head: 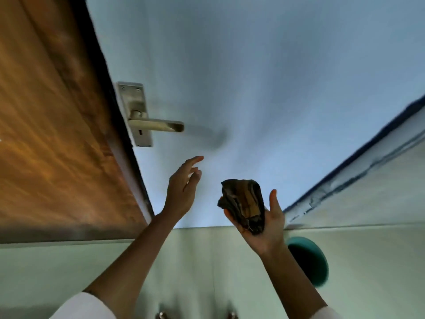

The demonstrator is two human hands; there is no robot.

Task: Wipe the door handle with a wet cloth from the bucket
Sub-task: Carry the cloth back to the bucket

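A silver lever door handle (156,125) on its backplate sits at the left edge of a pale blue door (253,77). Below and right of the handle, my left hand (182,189) is raised with fingers apart and holds nothing. It does not touch the lever. My right hand (264,224) is palm up lower right, holding a bunched dark brown cloth (243,202). The cloth is well short of the handle. A teal bucket (308,259) shows partly behind my right forearm, on the floor.
A brown wooden surface (53,134) with a dark edge runs along the left of the door. A pale wall (372,180) with a dark blue edge stands at the right. The floor (197,261) below is pale green.
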